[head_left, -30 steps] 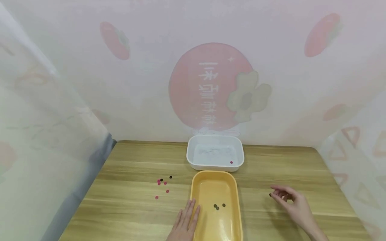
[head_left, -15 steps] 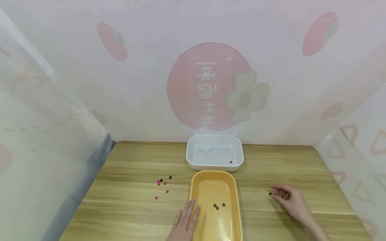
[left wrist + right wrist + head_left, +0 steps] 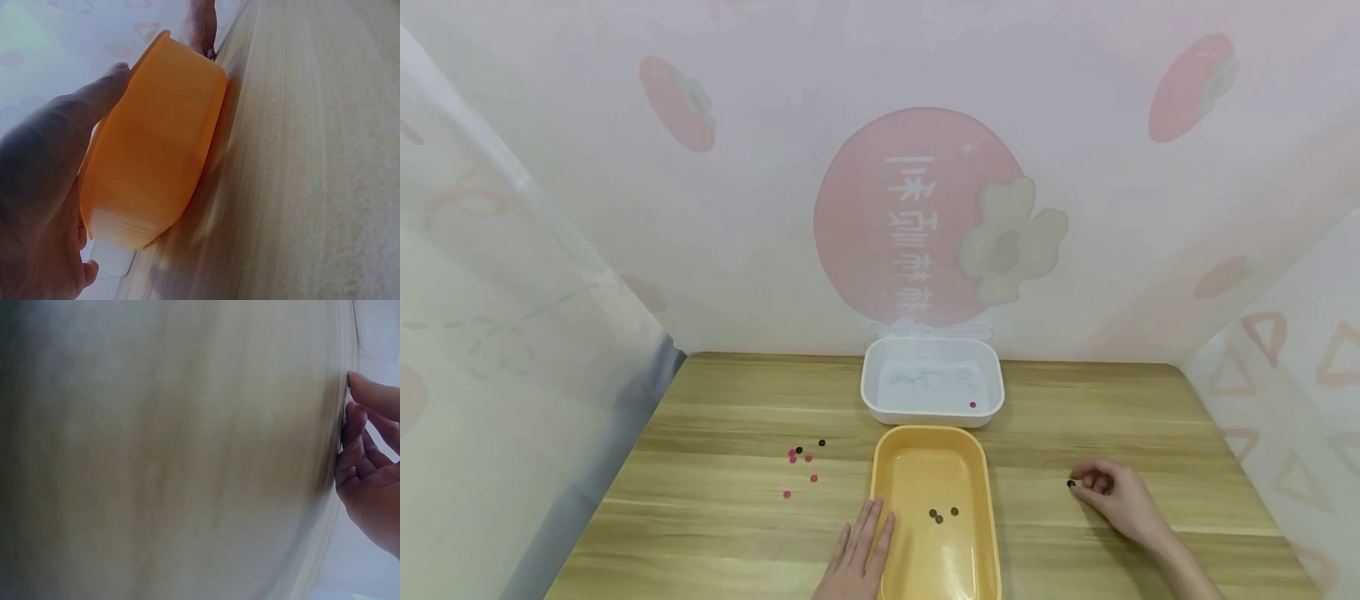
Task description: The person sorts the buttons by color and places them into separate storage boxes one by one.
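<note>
In the head view my left hand (image 3: 853, 554) rests on the left rim of the yellow tray (image 3: 880, 454), its fingers straight. The left wrist view shows that hand (image 3: 56, 162) along the tray's upper edge, with the outer wall (image 3: 150, 137) facing the camera. Low over the table on the right is my right hand (image 3: 1120, 500). A small black round button (image 3: 1071, 483) lies at its thumb tip, with a gap between thumb and index finger. The right wrist view has this hand (image 3: 375, 456) at the right edge, fingertips close to the wood. Three dark buttons (image 3: 938, 518) lie inside the yellow tray.
Behind the yellow tray stands a white tray (image 3: 932, 417) holding one pink button (image 3: 973, 405). Left of the trays, several pink buttons (image 3: 814, 478) and two black buttons (image 3: 822, 443) are scattered on the wooden table (image 3: 715, 517). A printed curtain (image 3: 760, 250) hangs along the back edge.
The head view has shifted slightly. My right hand stays at nearly the same spot, with the black button at its thumb tip. My left hand keeps its place on the yellow tray's rim.
</note>
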`<state>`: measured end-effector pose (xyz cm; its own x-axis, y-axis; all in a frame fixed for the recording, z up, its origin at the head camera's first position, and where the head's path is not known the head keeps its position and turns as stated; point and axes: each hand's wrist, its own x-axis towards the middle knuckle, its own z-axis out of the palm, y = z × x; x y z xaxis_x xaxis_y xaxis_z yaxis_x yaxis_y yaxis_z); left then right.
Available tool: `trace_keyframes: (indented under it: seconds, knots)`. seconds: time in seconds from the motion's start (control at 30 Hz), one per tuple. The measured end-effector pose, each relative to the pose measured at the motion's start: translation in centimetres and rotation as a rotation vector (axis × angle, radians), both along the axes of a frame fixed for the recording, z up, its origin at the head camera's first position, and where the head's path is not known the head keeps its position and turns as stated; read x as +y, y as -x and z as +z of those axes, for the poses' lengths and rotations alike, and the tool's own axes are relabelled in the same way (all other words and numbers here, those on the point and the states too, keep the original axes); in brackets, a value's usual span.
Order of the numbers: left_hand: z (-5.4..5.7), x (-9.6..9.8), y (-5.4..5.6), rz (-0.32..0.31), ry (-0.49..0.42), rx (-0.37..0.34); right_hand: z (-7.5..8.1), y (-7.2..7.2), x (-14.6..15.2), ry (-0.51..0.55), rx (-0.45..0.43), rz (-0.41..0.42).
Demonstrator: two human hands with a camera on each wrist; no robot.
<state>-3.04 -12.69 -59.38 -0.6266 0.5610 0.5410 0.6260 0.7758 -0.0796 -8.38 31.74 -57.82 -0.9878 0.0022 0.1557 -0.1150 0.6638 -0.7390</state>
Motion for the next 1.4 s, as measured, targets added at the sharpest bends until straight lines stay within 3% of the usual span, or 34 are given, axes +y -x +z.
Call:
trace_keyframes:
  seconds: [0.47,1.1,1.23,1.4]
  knots:
    - [-0.1,0.0,0.1,-0.007,-0.006,-0.016,-0.2,-0.2,-0.5,-0.011,0.017,-0.038]
    - [0.1,0.0,-0.1,-0.003,-0.015,-0.022,0.9,-1.1,-1.0,0.088,-0.009,-0.065]
    - [0.1,0.0,-0.1,-0.006,-0.018,-0.028,1.4,-1.2,-1.2,0.079,0.034,-0.054]
    - [0.1,0.0,-0.1,-0.007,-0.015,-0.035,2.2,-0.8,-1.1,0.112,0.161,-0.001]
